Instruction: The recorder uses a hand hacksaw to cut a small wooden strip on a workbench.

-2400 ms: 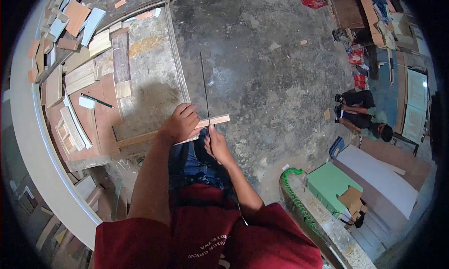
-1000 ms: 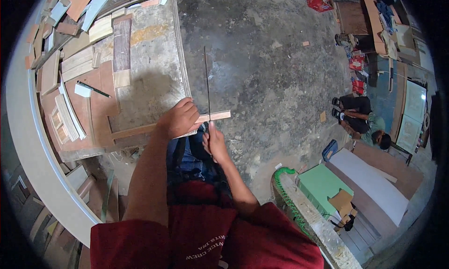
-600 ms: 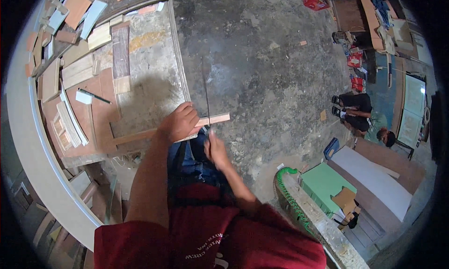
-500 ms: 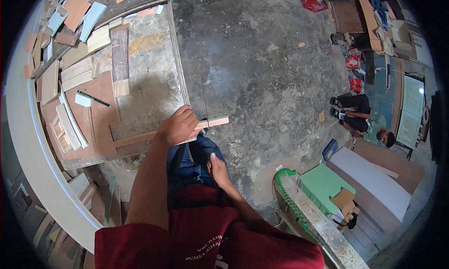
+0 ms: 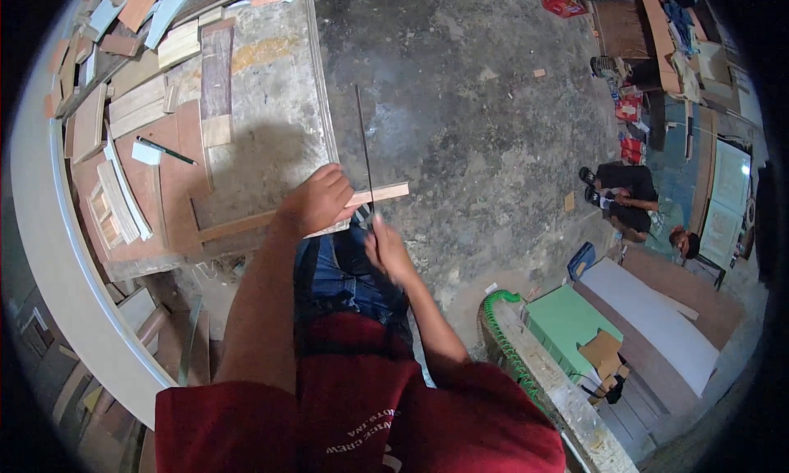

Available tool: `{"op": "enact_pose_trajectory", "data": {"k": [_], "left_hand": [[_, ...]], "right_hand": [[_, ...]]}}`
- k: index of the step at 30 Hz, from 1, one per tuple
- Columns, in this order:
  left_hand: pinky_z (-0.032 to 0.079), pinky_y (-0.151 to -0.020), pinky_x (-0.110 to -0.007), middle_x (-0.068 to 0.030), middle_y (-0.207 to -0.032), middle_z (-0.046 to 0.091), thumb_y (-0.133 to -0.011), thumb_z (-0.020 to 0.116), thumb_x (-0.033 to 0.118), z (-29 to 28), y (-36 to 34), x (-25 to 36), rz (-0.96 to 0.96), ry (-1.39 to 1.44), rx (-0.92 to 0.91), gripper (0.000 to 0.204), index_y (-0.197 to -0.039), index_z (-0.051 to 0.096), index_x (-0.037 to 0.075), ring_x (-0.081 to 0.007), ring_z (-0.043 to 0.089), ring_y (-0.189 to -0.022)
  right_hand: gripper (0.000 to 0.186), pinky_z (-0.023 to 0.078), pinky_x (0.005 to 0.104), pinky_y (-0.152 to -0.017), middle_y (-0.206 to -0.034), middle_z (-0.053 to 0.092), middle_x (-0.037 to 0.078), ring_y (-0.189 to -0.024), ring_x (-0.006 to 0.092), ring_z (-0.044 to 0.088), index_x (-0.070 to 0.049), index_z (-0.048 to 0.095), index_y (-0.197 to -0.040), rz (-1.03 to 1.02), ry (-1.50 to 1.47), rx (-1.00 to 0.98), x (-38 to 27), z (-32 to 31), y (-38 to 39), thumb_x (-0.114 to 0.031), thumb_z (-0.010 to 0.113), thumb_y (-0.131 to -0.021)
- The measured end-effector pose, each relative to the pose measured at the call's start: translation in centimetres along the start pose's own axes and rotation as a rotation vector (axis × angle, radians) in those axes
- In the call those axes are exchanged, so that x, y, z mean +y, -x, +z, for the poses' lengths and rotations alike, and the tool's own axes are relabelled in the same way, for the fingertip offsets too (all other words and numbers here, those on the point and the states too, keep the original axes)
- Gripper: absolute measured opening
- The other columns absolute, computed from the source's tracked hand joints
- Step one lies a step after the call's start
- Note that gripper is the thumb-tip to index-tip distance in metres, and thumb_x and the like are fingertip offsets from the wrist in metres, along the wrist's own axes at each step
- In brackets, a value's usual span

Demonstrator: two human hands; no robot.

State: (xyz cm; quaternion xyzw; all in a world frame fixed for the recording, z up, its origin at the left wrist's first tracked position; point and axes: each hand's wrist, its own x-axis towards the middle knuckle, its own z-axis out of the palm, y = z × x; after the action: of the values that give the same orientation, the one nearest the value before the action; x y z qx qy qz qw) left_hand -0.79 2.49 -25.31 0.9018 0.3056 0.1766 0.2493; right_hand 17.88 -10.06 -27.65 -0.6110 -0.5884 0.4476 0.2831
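At the near right corner of the worktop (image 5: 283,83), holding down a wood strip (image 5: 391,191) with the left hand (image 5: 319,199), knuckles up and clenched over it, close to the edge. Gripping a thin dark blade (image 5: 362,136) by its near end with the right hand (image 5: 389,251), curled and somewhat blurred; cannot tell the handle's shape, hidden by the fist. Laying the strip along the near edge, partly covered by the left hand, and out past the right edge, over the grey floor (image 5: 460,103). Crossing that overhang with the blade, just beside the left hand, and pointing it away from the body. Wearing a dark red shirt (image 5: 353,391) and blue jeans (image 5: 349,290).

Toward the near left corner, seeing a pile of pale trim (image 5: 115,206), then a dark pencil (image 5: 174,152) at a white slip (image 5: 146,153) on a brown board (image 5: 180,144). Toward the far left corner, seeing offcuts (image 5: 170,14) heaped loosely. Across the floor, well apart from the worktop, seeing another person (image 5: 629,195) seated, and nearer, a green coiled hose (image 5: 501,335) beside a pale green box (image 5: 565,325).
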Motion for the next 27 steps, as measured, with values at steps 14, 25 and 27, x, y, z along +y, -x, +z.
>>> {"op": "enact_pose_trajectory", "data": {"k": [14,25,27], "left_hand": [[0.039,-0.098,-0.041,-0.0143,-0.089,0.056,-0.069,0.071,0.023,0.6,0.3,-0.2,-0.099,-0.021,-0.004,0.032,-0.083,0.057,-0.001,-0.032,0.054,-0.095],[0.04,-0.099,-0.038,-0.0132,-0.088,0.057,-0.072,0.069,0.021,0.0,0.4,-0.2,-0.132,-0.041,-0.022,0.026,-0.082,0.057,0.0,-0.0299,0.055,-0.096],[0.04,-0.099,-0.038,-0.0125,-0.087,0.057,-0.073,0.069,0.021,-0.1,0.5,0.1,-0.126,-0.063,-0.012,0.025,-0.081,0.057,0.001,-0.0291,0.055,-0.096]], "right_hand": [[0.05,0.034,0.0277,-0.051,-0.057,0.041,-0.001,-0.053,0.0097,0.038,-0.004,0.043,-0.066,0.547,-0.364,-0.265,0.2,-1.4,1.0,-0.04,0.032,-0.1],[0.049,0.029,0.0252,-0.046,-0.054,0.037,-0.004,-0.048,0.0076,0.035,-0.01,0.041,-0.062,0.755,-0.383,-0.286,2.8,-4.3,12.8,-0.041,0.036,-0.099],[0.048,0.029,0.0232,-0.045,-0.054,0.034,-0.004,-0.047,0.007,0.033,-0.013,0.04,-0.065,0.848,-0.54,-0.223,1.4,-3.8,12.1,-0.045,0.032,-0.099]]}}
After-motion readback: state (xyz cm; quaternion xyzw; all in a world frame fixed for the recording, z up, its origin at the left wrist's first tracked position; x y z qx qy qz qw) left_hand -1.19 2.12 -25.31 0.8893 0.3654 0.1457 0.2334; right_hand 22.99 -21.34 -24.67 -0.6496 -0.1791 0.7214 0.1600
